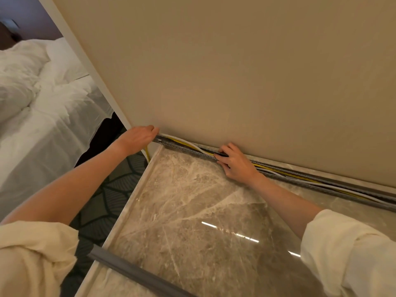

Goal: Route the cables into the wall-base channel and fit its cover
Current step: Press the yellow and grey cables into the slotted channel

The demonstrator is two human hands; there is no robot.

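Beige wall (235, 71) meets a glossy marbled floor (192, 211) here, and a grey slotted channel (321, 181) runs along the foot of the wall, open at the top with no cover on it. Inside it lie a white cable (188, 144), a yellow cable (304, 179) and a darker one, running side by side from the corner off to the right.

At the channel's middle the right hand (235, 161) rests on the floor edge, its fingers curled over the channel lip and pressing on the cables there; whether they pinch a single cable cannot be told. At the corner end the left hand (139, 137) is curled closed at the channel's end where the cables come out, but what its fingers hold is hidden behind the hand. Below that hand a stretch of yellow cable drops down past the floor's raised edge.

Nearer the camera, well apart from the channel, the long grey cover (137, 273) lies slantwise across the marble, one end over the dark patterned carpet (102, 200). Beyond the wall's white corner trim stands a bed (42, 103) with rumpled white linen. Both forearms are bare, with cream sleeves pushed up.
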